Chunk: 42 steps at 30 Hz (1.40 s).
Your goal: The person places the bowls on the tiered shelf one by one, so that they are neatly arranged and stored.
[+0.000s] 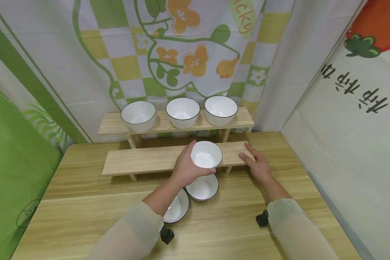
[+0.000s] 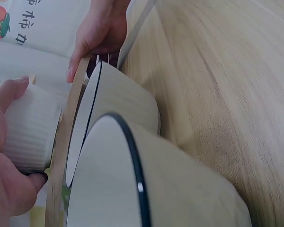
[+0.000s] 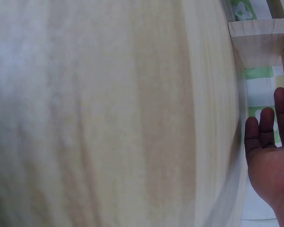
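Observation:
My left hand (image 1: 186, 169) grips a white dark-rimmed bowl (image 1: 206, 156) by its side, thumb at the front and fingers round the back. The bowl is upright at the lower wooden shelf (image 1: 139, 160), right of its middle; in the left wrist view its base is close against the board, though contact is unclear. At the shelf's right end, my right hand (image 1: 259, 168) pinches the board, thumb on top and other fingers underneath. In the right wrist view these fingers (image 3: 266, 127) show below the board. Two similar bowls, one nearer the shelf (image 1: 203, 188) and one partly behind my left forearm (image 1: 178, 207), stand on the table.
Three white bowls stand in a row on the upper shelf (image 1: 112, 124): a left bowl (image 1: 138, 117), a middle bowl (image 1: 183, 113) and a right bowl (image 1: 221, 112). Both shelves sit at the back of the wooden table (image 1: 240, 224), before a patterned curtain (image 1: 126, 68).

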Motion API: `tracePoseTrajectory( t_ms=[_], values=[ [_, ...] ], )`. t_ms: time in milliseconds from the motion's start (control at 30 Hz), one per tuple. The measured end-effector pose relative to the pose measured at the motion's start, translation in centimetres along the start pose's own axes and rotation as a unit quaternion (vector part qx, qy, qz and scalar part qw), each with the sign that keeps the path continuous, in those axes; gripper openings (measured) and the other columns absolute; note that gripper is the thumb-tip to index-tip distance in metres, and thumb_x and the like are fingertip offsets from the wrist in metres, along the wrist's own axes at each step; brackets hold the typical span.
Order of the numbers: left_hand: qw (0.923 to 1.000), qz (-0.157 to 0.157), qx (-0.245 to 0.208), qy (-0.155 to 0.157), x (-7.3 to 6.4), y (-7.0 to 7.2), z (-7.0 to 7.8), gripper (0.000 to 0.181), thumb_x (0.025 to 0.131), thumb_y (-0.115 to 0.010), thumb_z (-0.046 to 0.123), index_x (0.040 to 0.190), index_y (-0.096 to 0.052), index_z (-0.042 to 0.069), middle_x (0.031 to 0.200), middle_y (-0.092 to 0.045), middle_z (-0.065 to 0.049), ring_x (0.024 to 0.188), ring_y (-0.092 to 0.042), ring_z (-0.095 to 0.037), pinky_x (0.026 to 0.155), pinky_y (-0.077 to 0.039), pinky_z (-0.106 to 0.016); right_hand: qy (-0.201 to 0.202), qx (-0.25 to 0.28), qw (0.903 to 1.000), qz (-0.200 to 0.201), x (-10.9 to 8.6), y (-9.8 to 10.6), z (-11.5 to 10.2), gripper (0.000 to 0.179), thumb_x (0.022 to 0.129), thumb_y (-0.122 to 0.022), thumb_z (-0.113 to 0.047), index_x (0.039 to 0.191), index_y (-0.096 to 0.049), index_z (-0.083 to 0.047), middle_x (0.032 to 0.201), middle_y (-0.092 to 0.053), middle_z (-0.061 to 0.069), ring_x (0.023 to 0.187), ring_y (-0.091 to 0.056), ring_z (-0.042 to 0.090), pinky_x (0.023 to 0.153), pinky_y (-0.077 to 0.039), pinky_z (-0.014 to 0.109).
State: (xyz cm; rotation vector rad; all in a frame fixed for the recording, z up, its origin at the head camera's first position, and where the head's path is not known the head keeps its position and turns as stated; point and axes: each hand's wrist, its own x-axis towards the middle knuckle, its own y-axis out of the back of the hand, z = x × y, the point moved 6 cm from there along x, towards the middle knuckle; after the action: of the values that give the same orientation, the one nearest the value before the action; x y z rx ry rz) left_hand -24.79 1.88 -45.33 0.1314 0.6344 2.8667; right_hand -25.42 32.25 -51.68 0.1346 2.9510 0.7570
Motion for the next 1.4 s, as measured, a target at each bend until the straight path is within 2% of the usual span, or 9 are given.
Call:
tracePoseTrajectory(
  t_ms=[433,600,800,1067,1400],
  values=[
    [0.9999,-0.008,-0.001,-0.007,1.1,-2.1,0.8,0.128,0.061,-0.101,0.039,0.164,-0.029,0.015,0.159,-0.042,-0.013,0.141,-0.045,-0.034,0.113,-0.042,-0.051,-0.009,-0.008,0.9999,0.005,0.1,0.0,0.1,0.072,0.1,-0.064,-0.054,0.162,-0.036,-0.031,0.169,-0.025,0.001,0.157,-0.016,0.036,0.126,-0.016,0.055],
    [0.9999,-0.002,0.016,-0.006,1.7,-2.7,1.4,0.128,0.061,-0.101,0.041,0.164,-0.028,0.013,0.158,-0.042,-0.014,0.139,-0.047,-0.034,0.111,-0.044,-0.051,-0.008,-0.011,0.9998,0.013,0.2,0.0,0.1,0.072,0.099,-0.065,-0.056,0.161,-0.039,-0.031,0.169,-0.027,0.001,0.156,-0.019,0.034,0.126,-0.017,0.054],
    [0.9996,-0.009,0.028,0.0,2.1,-3.4,2.0,0.127,0.065,-0.1,0.04,0.165,-0.026,0.013,0.16,-0.039,-0.013,0.141,-0.045,-0.034,0.113,-0.042,-0.05,-0.009,-0.011,0.9999,0.01,0.0,0.0,0.0,0.07,0.1,-0.064,-0.054,0.161,-0.039,-0.031,0.169,-0.027,0.006,0.157,-0.018,0.035,0.126,-0.017,0.054],
    [1.0,-0.002,0.008,0.003,2.5,-3.9,2.2,0.128,0.064,-0.101,0.038,0.165,-0.025,0.014,0.159,-0.04,-0.013,0.138,-0.048,-0.033,0.112,-0.044,-0.05,-0.016,-0.005,0.9998,0.009,0.2,0.0,0.1,0.072,0.099,-0.065,-0.056,0.161,-0.038,-0.033,0.17,-0.025,0.006,0.157,-0.017,0.035,0.126,-0.017,0.055],
    [0.9999,0.003,-0.012,0.006,2.9,-4.8,2.5,0.131,0.064,-0.102,0.033,0.166,-0.021,0.014,0.161,-0.036,-0.013,0.14,-0.045,-0.034,0.114,-0.041,-0.05,-0.015,-0.004,0.9998,0.014,0.2,0.2,0.3,0.079,0.094,-0.066,-0.065,0.161,-0.039,-0.032,0.169,-0.026,0.006,0.157,-0.018,0.034,0.126,-0.017,0.054]
  ],
)
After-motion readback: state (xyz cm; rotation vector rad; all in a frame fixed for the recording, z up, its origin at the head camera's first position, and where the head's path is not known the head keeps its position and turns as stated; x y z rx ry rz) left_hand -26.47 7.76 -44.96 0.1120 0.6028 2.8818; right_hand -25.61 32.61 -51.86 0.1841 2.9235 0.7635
